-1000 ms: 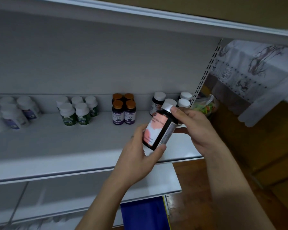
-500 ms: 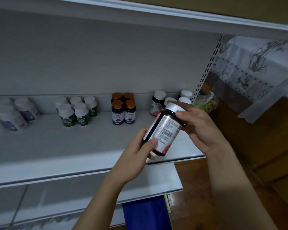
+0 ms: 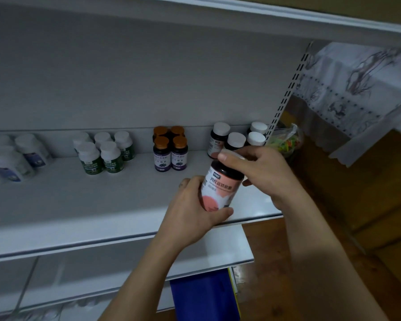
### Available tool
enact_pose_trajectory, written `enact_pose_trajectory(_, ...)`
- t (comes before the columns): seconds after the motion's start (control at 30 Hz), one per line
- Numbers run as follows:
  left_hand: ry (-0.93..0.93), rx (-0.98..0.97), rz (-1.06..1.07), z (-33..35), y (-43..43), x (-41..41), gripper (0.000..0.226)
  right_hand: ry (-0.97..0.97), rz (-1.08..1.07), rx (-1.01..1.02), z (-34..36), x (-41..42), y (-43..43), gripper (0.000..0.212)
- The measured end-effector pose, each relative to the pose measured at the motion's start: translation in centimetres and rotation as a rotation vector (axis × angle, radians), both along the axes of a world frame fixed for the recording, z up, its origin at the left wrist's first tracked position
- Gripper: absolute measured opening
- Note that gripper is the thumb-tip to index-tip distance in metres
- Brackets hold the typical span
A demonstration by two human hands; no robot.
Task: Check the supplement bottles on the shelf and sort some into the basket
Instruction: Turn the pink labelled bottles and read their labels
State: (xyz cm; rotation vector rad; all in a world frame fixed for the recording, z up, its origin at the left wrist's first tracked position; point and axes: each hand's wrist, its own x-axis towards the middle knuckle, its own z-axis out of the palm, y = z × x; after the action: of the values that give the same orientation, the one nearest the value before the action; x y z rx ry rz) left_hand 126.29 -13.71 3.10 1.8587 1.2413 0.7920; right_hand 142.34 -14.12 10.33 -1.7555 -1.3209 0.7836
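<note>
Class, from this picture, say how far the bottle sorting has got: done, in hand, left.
Done: nothing shows as sorted yet. In hand: the left hand and right hand hold one pink-labelled bottle. Left: the orange-capped bottles, green-labelled bottles and others stand on the shelf.

Green-label white-cap bottles (image 3: 88,158): five, clustered. Orange-cap dark bottles (image 3: 162,154): four, two by two. Dark white-cap bottles (image 3: 235,141) standing at the right: four, plus one held bottle (image 3: 219,191) of the same look. Pale blue-label bottles (image 3: 9,165) far left: at least three, too blurred to count. Hands: two, left hand (image 3: 190,212), right hand (image 3: 264,174). Shelf boards (image 3: 79,205): three.
</note>
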Motion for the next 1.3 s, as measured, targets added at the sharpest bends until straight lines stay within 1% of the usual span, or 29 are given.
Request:
enact_pose_trajectory(0.13,-0.007,0.010,0.018,-0.8,0.3,0.3,0.062,-0.044,0.042,0.040,-0.3,-0.1,-0.8,0.029)
enact_pose_trajectory(0.27,-0.023,0.040,0.051,-1.7,1.4,0.7,0.067,-0.168,0.022,0.092,-0.4,-0.3,-1.0,0.042)
enact_pose_trajectory(0.37,-0.011,0.083,0.072,-1.8,2.2,1.4,0.070,-0.233,0.026,0.141,0.1,0.3,-0.6,0.045)
enact_pose_trajectory(0.5,0.028,0.150,0.090,-1.0,3.3,2.2,0.067,-0.303,0.076,0.145,1.3,1.1,0.7,0.035)
enact_pose_trajectory(0.6,0.053,0.189,0.105,-0.6,4.3,2.6,0.066,-0.358,0.098,0.180,1.7,1.5,1.8,0.036)
enact_pose_trajectory(0.73,0.138,0.224,0.132,0.2,5.4,3.4,0.072,-0.355,0.104,0.225,2.4,3.0,4.1,0.028)
enact_pose_trajectory(0.8,0.207,0.178,0.111,0.6,6.3,3.6,0.078,-0.418,0.095,0.205,3.5,4.5,5.6,0.027)
enact_pose_trajectory(0.9,0.298,0.081,0.064,1.4,7.6,3.7,0.080,-0.490,0.034,0.236,5.2,6.9,8.1,0.030)
enact_pose_trajectory(0.97,0.375,0.049,0.040,1.8,8.2,4.0,0.081,-0.517,0.004,0.267,5.9,8.3,9.8,0.033)
enact_pose_trajectory(1.07,0.516,0.043,-0.013,2.3,8.9,4.5,0.079,-0.556,0.019,0.207,6.4,9.9,12.6,0.041)
enact_pose_trajectory(1.2,0.551,0.011,-0.036,2.5,9.7,5.2,0.074,-0.605,0.068,0.161,6.1,11.5,15.9,0.044)
enact_pose_trajectory(1.3,0.569,0.028,-0.019,2.9,10.0,5.8,0.068,-0.650,0.105,0.125,5.3,12.3,17.5,0.044)
